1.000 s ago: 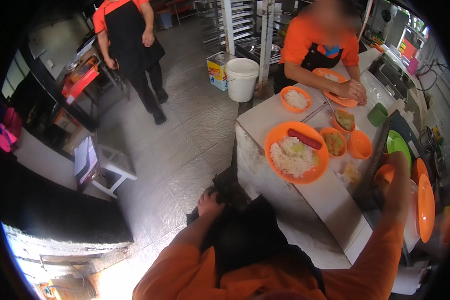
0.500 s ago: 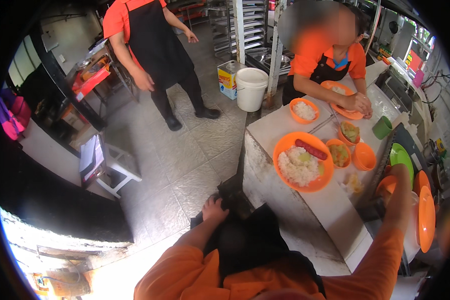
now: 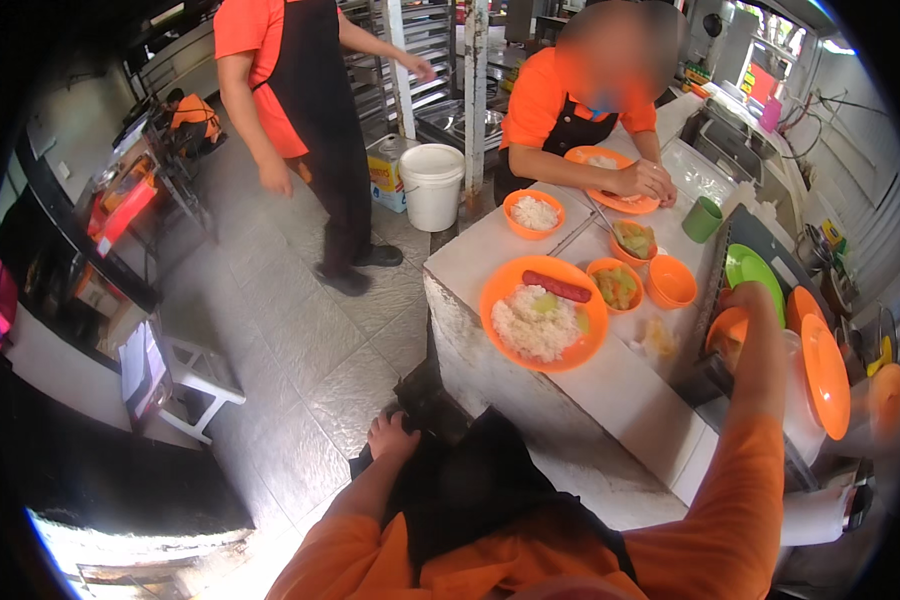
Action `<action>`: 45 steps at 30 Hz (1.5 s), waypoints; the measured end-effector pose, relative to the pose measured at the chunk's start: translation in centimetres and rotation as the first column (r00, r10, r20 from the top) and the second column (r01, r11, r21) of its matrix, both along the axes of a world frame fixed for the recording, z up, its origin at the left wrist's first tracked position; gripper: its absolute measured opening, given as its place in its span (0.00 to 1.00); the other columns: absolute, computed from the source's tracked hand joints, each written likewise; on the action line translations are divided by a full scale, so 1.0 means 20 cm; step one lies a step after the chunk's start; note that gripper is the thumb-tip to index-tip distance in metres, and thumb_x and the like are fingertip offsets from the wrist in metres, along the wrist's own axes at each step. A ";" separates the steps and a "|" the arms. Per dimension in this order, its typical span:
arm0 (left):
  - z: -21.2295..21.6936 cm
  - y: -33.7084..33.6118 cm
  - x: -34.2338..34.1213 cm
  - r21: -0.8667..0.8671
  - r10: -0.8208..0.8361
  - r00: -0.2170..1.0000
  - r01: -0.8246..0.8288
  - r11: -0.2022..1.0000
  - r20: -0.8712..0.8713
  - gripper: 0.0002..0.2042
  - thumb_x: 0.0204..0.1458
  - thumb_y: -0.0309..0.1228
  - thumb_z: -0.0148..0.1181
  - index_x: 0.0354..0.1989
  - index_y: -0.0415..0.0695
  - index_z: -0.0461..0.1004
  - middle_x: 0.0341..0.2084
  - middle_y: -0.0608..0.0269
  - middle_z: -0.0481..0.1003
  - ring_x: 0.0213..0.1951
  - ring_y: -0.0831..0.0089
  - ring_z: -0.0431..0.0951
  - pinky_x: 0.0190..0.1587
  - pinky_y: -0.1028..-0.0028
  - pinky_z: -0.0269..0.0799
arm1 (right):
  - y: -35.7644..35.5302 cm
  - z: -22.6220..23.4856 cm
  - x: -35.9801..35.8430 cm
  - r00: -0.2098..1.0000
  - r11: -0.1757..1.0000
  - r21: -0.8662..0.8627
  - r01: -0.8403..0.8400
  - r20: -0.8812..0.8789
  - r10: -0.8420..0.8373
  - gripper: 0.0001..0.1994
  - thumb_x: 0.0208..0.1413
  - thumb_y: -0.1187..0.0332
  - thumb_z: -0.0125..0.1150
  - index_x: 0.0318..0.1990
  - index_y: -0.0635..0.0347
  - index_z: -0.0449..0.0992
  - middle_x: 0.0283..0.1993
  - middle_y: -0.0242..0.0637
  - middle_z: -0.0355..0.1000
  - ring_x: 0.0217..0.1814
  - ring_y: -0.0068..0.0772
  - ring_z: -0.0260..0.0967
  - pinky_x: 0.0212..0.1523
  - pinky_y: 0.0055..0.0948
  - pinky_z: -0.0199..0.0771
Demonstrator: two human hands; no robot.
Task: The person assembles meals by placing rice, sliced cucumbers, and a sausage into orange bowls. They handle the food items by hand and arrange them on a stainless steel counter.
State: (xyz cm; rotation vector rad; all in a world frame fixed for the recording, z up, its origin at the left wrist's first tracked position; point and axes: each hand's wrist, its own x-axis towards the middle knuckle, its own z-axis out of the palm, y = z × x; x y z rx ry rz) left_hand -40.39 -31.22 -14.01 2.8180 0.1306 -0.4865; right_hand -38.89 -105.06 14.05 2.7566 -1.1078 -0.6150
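My right hand [image 3: 748, 303] reaches over the white counter [image 3: 630, 385] to the dish rack at the right and closes on a small orange bowl [image 3: 724, 328]. Beside it stand a green plate [image 3: 755, 268] and upright orange plates [image 3: 826, 370]. My left hand [image 3: 394, 438] rests low on my dark apron [image 3: 470, 490], fingers apart, holding nothing. On the counter in front of me sits a large orange plate [image 3: 540, 318] with rice and a sausage.
Small orange bowls [image 3: 533, 212] [image 3: 670, 282] [image 3: 616, 284], a green cup [image 3: 702, 218] and a co-worker's hands on an orange plate [image 3: 615, 182] fill the far counter. Another person [image 3: 305, 120] stands on the tiled floor near a white bucket [image 3: 432, 185]. A white stool [image 3: 185, 372] is at the left.
The standing person has walked closer to the counter and bucket. My right hand stays at the rack on the orange bowl; my left hand has stayed on the apron.
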 end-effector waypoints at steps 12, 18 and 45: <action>-0.17 0.20 0.05 -0.504 0.309 0.784 0.007 0.863 0.539 0.15 0.55 0.33 0.59 0.48 0.37 0.74 0.45 0.49 0.75 0.49 0.52 0.73 0.53 0.61 0.69 | 0.45 0.48 -0.09 0.852 0.884 -0.446 -0.137 0.402 0.335 0.21 0.41 0.66 0.66 0.47 0.55 0.73 0.39 0.44 0.78 0.45 0.51 0.76 0.45 0.47 0.76; 1.04 -0.13 0.33 -0.586 0.299 0.531 0.530 0.612 0.793 0.11 0.64 0.26 0.46 0.48 0.33 0.70 0.45 0.51 0.74 0.49 0.63 0.74 0.54 0.67 0.70 | 0.98 0.78 -0.46 0.668 0.866 -0.477 -0.151 0.597 0.445 0.15 0.44 0.69 0.62 0.42 0.51 0.70 0.32 0.39 0.76 0.35 0.48 0.75 0.32 0.44 0.74; 1.75 -2.94 -0.78 -0.848 -0.779 0.515 -0.528 0.042 -0.359 0.14 0.61 0.24 0.47 0.56 0.42 0.63 0.46 0.56 0.71 0.42 0.67 0.74 0.47 0.66 0.74 | 1.59 0.20 -2.06 0.494 0.885 0.441 -0.147 0.808 -0.321 0.24 0.42 0.75 0.63 0.51 0.55 0.70 0.40 0.38 0.77 0.35 0.31 0.77 0.28 0.25 0.76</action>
